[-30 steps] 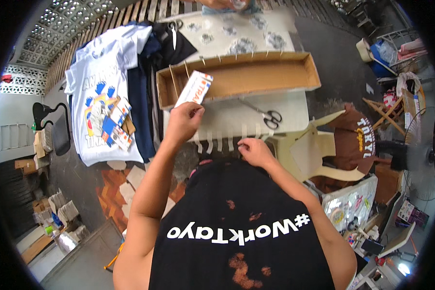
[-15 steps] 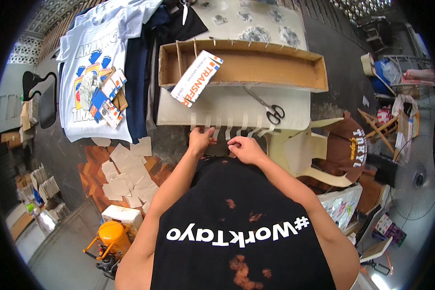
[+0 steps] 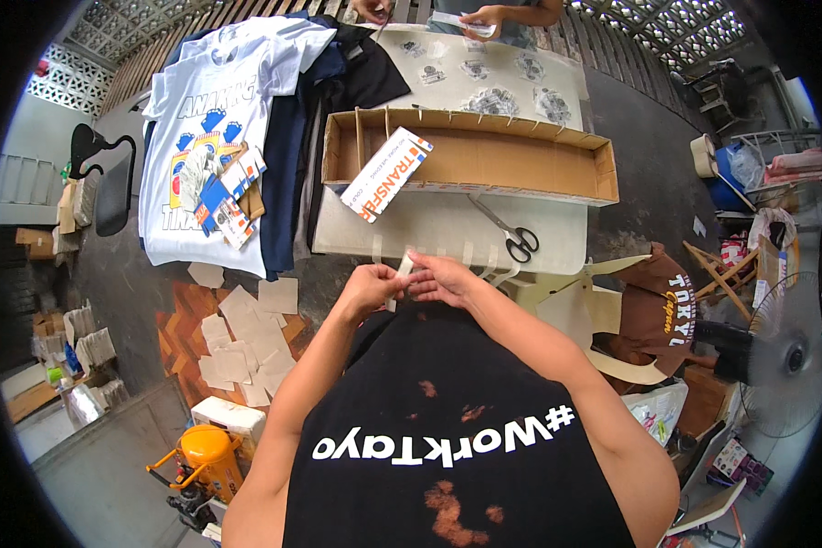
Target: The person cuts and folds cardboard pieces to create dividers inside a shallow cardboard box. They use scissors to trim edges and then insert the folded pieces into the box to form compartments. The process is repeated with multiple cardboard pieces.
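Observation:
Just off the near edge of the white table (image 3: 347,236), my two hands meet in front of my black shirt. A short pale strip of tape (image 3: 405,265) is pinched between them. My left hand (image 3: 372,288) is closed with its fingertips at the strip's lower part. The thumb of my right hand (image 3: 443,279) presses the strip's top, its other fingers curled below. Several more tape strips (image 3: 467,251) hang along the table edge. Beyond them lie black-handled scissors (image 3: 521,245). A long open cardboard box (image 3: 511,151) stands farther back, with a white-and-orange printed carton piece (image 3: 388,173) leaning across its front.
White printed T-shirts (image 3: 178,228) and dark garments are stacked at the left. At the far edge, another person's hand (image 3: 486,20) holds a small white piece. A cream chair (image 3: 566,297) with a brown shirt (image 3: 658,306) stands at right, near a fan (image 3: 795,356).
My hands have come together, with a tape strip now between them. The view has shifted, so the table sits lower, and another person's hands show at the far edge.

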{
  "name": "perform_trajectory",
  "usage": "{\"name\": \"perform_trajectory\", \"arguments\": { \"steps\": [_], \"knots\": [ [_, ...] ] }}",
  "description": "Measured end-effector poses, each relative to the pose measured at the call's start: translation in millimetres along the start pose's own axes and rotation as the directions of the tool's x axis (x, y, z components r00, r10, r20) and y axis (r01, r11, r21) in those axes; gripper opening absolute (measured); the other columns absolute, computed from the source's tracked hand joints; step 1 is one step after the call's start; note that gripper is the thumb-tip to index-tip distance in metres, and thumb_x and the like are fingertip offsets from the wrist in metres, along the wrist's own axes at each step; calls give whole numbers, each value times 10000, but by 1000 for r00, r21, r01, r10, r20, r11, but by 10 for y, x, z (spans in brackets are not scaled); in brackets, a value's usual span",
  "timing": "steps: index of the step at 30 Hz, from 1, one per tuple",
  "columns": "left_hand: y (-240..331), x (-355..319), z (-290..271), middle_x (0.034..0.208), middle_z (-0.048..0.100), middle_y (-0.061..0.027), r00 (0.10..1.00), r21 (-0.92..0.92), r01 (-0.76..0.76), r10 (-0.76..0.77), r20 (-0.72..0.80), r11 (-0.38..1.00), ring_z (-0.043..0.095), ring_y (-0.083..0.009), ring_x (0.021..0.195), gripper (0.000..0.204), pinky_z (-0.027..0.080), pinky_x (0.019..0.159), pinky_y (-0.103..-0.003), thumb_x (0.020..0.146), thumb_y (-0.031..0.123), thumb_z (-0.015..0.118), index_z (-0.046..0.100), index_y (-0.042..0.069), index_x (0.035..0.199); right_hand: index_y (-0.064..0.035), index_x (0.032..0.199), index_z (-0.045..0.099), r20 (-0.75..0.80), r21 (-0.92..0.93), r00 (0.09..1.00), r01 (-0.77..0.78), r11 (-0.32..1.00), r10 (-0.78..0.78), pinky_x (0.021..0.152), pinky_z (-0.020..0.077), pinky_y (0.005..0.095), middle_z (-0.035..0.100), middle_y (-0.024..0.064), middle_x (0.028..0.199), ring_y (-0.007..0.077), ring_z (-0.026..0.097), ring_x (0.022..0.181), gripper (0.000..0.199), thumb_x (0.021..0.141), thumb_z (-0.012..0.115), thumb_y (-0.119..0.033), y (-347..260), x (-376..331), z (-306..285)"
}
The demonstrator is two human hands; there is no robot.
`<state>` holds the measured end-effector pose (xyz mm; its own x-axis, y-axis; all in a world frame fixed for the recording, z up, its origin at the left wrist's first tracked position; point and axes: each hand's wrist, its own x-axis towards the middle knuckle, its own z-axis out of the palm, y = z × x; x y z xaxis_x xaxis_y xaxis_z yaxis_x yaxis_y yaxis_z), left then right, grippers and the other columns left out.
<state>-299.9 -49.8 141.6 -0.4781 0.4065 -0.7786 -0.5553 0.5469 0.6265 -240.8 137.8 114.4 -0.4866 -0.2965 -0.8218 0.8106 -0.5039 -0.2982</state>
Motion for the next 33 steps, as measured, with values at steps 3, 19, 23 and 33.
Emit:
{"name": "perform_trajectory", "arguments": {
  "steps": [3, 19, 23, 33],
  "knots": [
    [34, -132, 10, 752, 674, -37, 994, 39, -61, 57, 97, 997, 617, -101, 680, 150, 479, 626, -245, 875, 128, 735, 682, -7, 917, -61, 1083, 601, 20, -22, 982, 189, 982, -189, 727, 550, 345, 660, 49, 928, 163, 637, 800, 260, 947, 683, -267, 5, 83, 17],
    [164, 591, -495, 949, 684, -47, 955, -429, -241, 135, -264, 871, 638, -140, 724, 321, 514, 664, -251, 963, 287, 664, 629, 8, 1117, -34, 1115, 705, -68, -816, 502, 469, 337, -862, 708, 524, 287, 709, 87, 828, 140, 640, 718, 264, 866, 719, -124, -679, -664, -16],
    [303, 735, -574, 837, 672, -43, 943, -377, -300, 213, -255, 876, 643, -122, 714, 252, 505, 659, -251, 953, 246, 666, 673, -4, 990, -19, 993, 700, 6, -876, 440, 436, 207, -898, 703, 533, 348, 719, 149, 873, 249, 693, 763, 173, 855, 702, -123, -683, -757, 155],
    [845, 680, -1034, 773, 700, -135, 872, 240, -273, 345, -348, 932, 670, -179, 664, 320, 528, 629, -326, 860, 214, 741, 683, -63, 1008, -11, 915, 698, 97, -896, 441, 430, 115, -892, 659, 523, 334, 690, 132, 845, 245, 669, 748, 112, 842, 697, -96, -747, -711, 524]
  ]
}}
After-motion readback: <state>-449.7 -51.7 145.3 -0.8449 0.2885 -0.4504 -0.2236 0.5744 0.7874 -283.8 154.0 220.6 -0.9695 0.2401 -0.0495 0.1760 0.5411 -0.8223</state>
